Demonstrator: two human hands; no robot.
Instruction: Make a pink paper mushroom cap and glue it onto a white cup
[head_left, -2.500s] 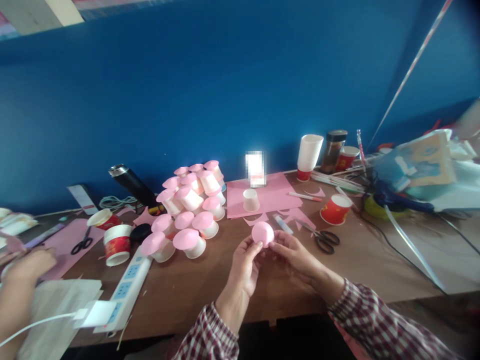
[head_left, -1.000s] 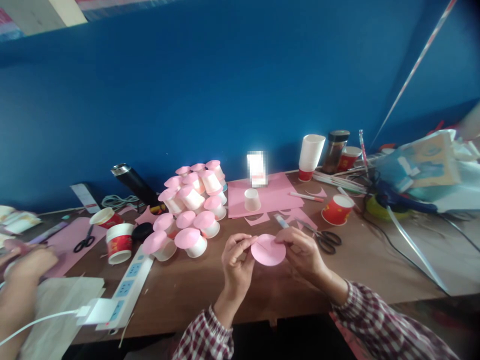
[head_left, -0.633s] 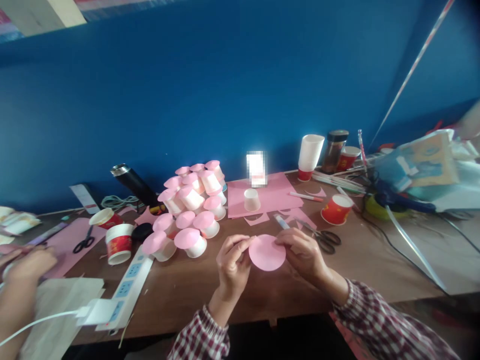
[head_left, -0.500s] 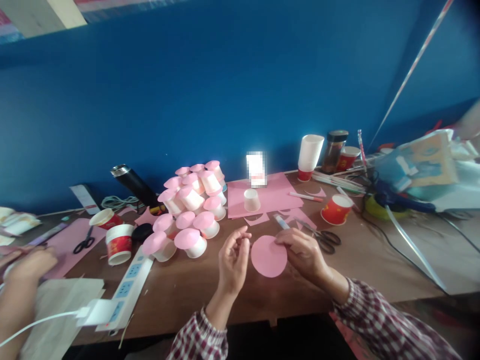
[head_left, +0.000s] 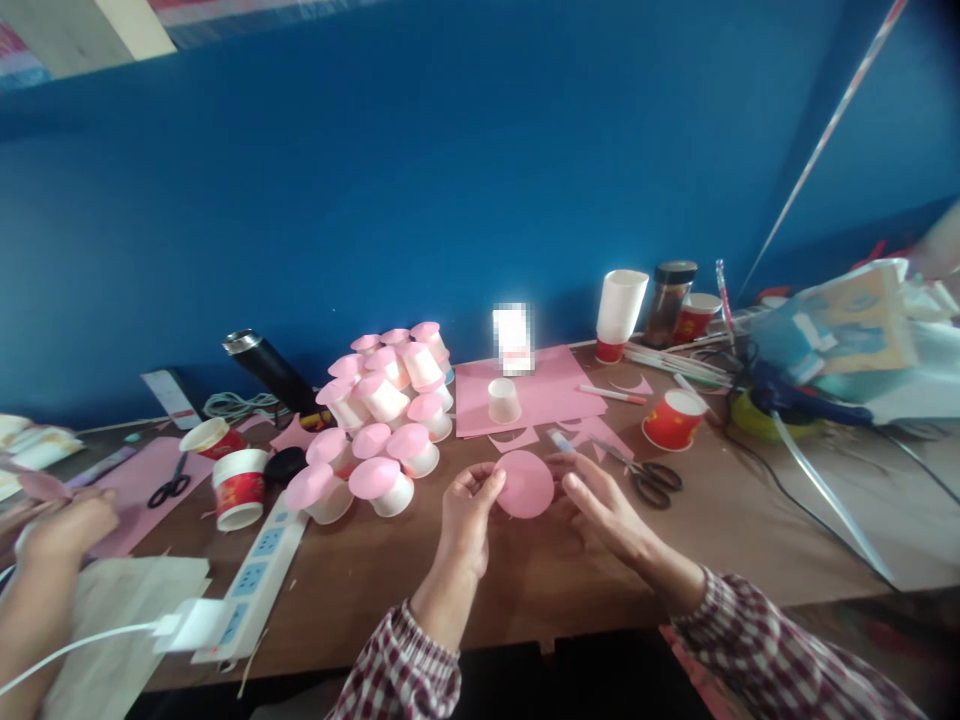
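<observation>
A pink paper circle point(head_left: 526, 485) is pinched at its left edge by my left hand point(head_left: 468, 510), above the brown table. Just off the circle's right edge, my right hand point(head_left: 600, 500) has its fingers apart and appears to hold nothing. Beyond the circle a white paper cup point(head_left: 504, 401) stands upside down on pink paper sheets point(head_left: 555, 380). To the left, several small cups with pink paper discs point(head_left: 381, 480) on top are grouped, some stacked. Black-handled scissors point(head_left: 654, 482) lie beside my right hand, and a glue stick or marker point(head_left: 562, 441) is behind it.
A power strip point(head_left: 247, 585) lies at left near red-and-white cups point(head_left: 239, 488). Another person's hand point(head_left: 71, 525) works at the far left. At right are a red cup point(head_left: 674, 419), a tall cup stack point(head_left: 621, 310), a jar point(head_left: 670, 303) and a blue glue gun point(head_left: 806, 395).
The pink circle has passed from my right hand to my left and shifted up and left. My right fingers have opened. At the far left, the other person's hand raises a pink piece.
</observation>
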